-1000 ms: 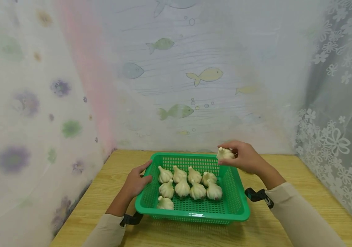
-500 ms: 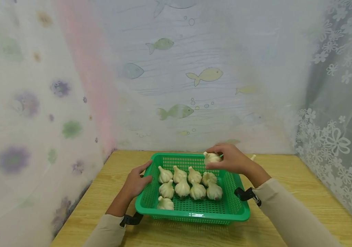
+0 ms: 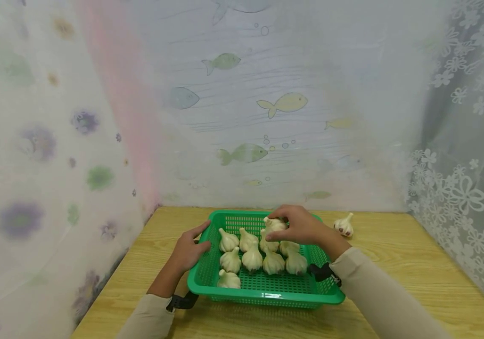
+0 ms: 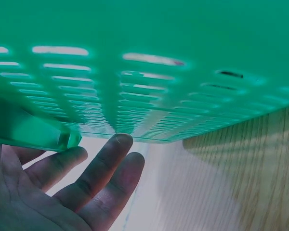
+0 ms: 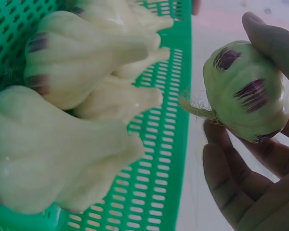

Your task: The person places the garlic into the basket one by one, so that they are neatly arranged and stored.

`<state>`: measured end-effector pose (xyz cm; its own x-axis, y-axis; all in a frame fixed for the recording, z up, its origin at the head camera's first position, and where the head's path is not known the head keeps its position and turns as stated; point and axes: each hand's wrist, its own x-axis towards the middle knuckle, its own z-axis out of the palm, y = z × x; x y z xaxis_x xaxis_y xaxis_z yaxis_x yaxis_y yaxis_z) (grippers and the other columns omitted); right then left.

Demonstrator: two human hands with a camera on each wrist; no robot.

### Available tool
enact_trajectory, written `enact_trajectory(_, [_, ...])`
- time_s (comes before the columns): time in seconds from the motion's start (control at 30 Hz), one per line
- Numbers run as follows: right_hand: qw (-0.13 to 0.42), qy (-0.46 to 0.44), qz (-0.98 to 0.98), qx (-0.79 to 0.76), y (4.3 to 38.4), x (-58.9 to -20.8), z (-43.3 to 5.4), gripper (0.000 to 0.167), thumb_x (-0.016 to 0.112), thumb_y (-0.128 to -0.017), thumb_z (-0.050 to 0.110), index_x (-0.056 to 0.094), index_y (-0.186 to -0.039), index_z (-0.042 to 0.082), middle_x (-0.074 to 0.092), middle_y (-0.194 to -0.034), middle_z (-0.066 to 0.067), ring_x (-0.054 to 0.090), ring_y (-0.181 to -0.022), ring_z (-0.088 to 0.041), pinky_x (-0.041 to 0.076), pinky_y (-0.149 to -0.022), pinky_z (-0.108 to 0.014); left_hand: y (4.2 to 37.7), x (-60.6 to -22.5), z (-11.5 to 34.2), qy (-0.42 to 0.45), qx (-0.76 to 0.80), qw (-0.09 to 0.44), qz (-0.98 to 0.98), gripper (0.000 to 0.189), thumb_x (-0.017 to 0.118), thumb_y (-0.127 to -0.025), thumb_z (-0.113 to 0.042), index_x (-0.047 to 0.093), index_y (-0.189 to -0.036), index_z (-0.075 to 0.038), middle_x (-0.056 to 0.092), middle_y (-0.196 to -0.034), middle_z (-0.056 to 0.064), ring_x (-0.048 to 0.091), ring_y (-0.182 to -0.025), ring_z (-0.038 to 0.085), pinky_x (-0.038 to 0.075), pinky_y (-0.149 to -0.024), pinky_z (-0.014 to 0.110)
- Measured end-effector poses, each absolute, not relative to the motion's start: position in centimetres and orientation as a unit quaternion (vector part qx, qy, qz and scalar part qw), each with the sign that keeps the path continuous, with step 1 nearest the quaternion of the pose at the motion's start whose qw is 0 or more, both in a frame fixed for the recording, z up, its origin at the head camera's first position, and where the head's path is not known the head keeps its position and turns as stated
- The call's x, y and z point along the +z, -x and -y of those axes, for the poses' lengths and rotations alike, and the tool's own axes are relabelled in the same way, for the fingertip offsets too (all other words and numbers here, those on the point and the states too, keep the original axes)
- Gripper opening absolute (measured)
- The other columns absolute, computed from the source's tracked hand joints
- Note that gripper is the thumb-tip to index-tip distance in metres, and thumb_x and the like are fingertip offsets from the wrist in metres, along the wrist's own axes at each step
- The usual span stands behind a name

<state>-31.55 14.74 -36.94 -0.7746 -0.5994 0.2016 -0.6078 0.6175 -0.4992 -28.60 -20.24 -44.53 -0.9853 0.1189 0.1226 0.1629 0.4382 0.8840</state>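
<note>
My right hand (image 3: 299, 228) pinches a garlic bulb (image 3: 274, 225) between thumb and fingers, above the back rows in the green plastic basket (image 3: 263, 295). In the right wrist view, purple marks and a tuft of roots show on that held bulb (image 5: 248, 91). My left hand (image 3: 188, 249) rests at the basket's left rim, index finger and thumb lying on it. In the left wrist view, the left hand's other fingers (image 4: 98, 168) extend outside the perforated wall, slightly bent. Several pale garlic bulbs (image 3: 252, 258) stand in rows inside the basket, the rear ones partly hidden.
One more garlic bulb (image 3: 344, 225) lies on the wooden table (image 3: 398, 268), behind and right of the basket. A printed curtain (image 3: 242, 117) hangs just beyond the table's back edge, with others along both sides.
My right hand has carried the garlic bulb left and lower, from the basket's back right corner to over the rows. The bulb on the table has come into view. My left hand has stayed put.
</note>
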Motion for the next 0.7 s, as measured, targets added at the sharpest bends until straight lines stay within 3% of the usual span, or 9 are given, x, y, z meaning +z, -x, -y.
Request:
enact_trajectory(0.33, [-0.029, -0.337, 0.898, 0.283, 31.6, -37.6, -13.6, 0.059, 0.079, -0.087, 0.052, 0.07, -0.135, 0.018, 0.066, -0.134, -0.003, 0.063, -0.104, -0.017, 0.051, -0.081, -0.04, 28.7, -44.6, 20.2, 0.083, -0.523, 0.023, 0.848, 0.07, 0.059, -0.093, -0.014, 0.043, -0.16, -0.024, 0.034, -0.166, 0.019, 0.063, -0.125, 0.048, 0.056, -0.064, 0.038])
enact_trajectory(0.57, [-0.046, -0.357, 0.891, 0.277, 31.5, -38.1, -13.2, 0.061, 0.082, -0.084, 0.052, 0.072, -0.133, 0.016, 0.067, -0.135, -0.002, 0.063, -0.1, -0.018, 0.051, -0.084, -0.04, 28.7, -44.6, 20.2, 0.084, -0.522, 0.023, 0.848, 0.069, 0.059, -0.094, -0.013, 0.043, -0.16, -0.024, 0.034, -0.166, 0.02, 0.062, -0.125, 0.049, 0.056, -0.064, 0.039])
enact_trajectory(0.7, [-0.063, -0.356, 0.89, 0.278, 31.3, -38.2, -12.8, 0.06, 0.082, -0.084, 0.053, 0.072, -0.132, 0.019, 0.067, -0.136, 0.0, 0.065, -0.116, -0.021, 0.054, -0.094, -0.044, 28.6, -44.5, 20.2, 0.086, -0.525, 0.022, 0.847, 0.069, 0.059, -0.094, -0.013, 0.043, -0.16, -0.023, 0.034, -0.166, 0.02, 0.062, -0.125, 0.05, 0.056, -0.064, 0.039])
